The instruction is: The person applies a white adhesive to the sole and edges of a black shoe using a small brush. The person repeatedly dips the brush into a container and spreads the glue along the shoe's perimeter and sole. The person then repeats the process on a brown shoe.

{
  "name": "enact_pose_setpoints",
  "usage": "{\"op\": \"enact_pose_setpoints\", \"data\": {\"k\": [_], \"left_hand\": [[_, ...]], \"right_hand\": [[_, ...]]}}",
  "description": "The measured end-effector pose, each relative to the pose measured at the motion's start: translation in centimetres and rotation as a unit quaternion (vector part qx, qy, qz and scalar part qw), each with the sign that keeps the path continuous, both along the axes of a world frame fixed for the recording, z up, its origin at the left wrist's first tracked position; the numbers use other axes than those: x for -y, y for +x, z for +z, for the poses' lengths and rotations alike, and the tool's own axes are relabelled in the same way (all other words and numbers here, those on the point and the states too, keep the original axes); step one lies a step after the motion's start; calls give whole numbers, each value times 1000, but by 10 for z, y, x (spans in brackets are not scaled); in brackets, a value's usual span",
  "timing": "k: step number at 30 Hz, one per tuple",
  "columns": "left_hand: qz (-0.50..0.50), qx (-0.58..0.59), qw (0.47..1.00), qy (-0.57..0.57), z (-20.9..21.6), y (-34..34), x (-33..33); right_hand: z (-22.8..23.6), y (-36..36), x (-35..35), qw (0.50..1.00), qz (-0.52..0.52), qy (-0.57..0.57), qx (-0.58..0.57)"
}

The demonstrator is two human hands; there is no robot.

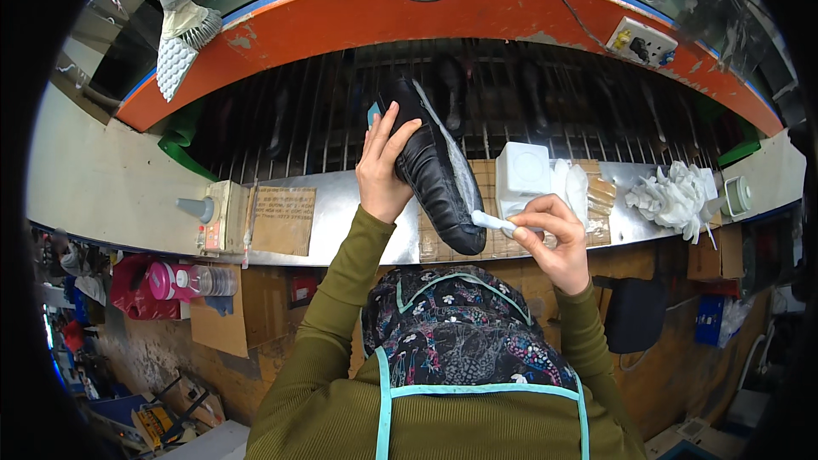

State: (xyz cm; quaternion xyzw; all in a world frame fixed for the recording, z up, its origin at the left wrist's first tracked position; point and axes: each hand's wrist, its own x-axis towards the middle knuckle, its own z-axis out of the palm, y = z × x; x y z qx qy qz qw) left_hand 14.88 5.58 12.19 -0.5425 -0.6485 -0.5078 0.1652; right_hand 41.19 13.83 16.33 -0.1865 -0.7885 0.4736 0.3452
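A black shoe upper is tilted over the front of the bench, its toe toward me. A whitish band runs along its edge on the right side. My left hand grips the upper's left side near the heel end, where a small light-blue piece shows. Between thumb and fingers, my right hand pinches a slim white brush. The brush's tip touches the edge of the shoe upper at the toe. Close behind my right hand stands a white square container.
Metal bars with dark shoe shapes lie beyond the bench, under an orange panel. Crumpled white material sits at the right. At the left are a cardboard piece and a beige box. A lamp hangs at upper left.
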Motion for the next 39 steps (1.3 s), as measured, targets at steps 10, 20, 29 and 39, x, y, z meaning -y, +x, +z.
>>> {"op": "enact_pose_setpoints", "data": {"k": [10,20,29,39], "left_hand": [[-76,66,993,-61,12,16,-10],[-197,191,957,-97,9,32,-18],[-307,320,861,-247,-8,43,-11],[-480,429,701,-306,14,62,0]], "right_hand": [[15,10,-13,999,2,45,7],[31,6,-27,995,16,97,-16],[39,-10,-37,995,57,75,-43],[47,-24,-53,990,81,106,-53]]}}
